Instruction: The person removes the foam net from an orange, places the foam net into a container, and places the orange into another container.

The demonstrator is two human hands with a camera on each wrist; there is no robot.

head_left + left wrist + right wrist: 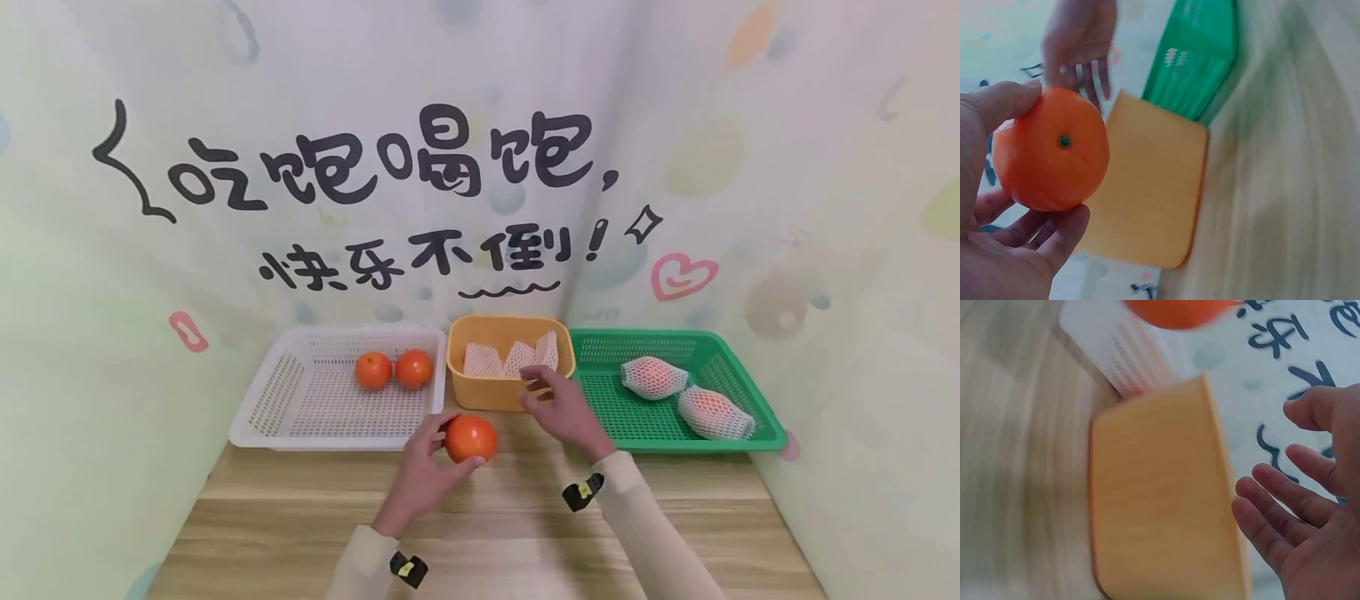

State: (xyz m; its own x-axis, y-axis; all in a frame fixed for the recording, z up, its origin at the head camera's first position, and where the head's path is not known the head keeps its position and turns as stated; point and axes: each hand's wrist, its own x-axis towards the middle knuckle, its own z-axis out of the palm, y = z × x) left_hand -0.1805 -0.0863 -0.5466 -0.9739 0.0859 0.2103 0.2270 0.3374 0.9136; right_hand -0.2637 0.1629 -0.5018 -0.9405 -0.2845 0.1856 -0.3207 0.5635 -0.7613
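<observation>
1. Orange fruit, with a small green stub showing in the left wrist view, is held off the table, just in front of the yellow box
2. Left hand, in front of the box and a little to its left, grips that fruit between its thumb and bent fingers; from the head, its fingers cover a bit of the white basket's near edge
3. Right hand holds nothing; its fingers are apart and gently bent, close by the box's right front corner, and whether they touch the rim I cannot tell
4. Inside the box lie white foam nets; from the head the right hand hides part of the box's front rim, and in both wrist views the box's side blocks sight of the nets
5. Left of the box, just beside it, is the white basket, with two more fruits side by side at its end nearest the box
6. Right of the box is a green basket, holding two netted fruits, one nearer the box than the other
7. Behind the box rises a pale printed wall with large dark writing above the box
</observation>
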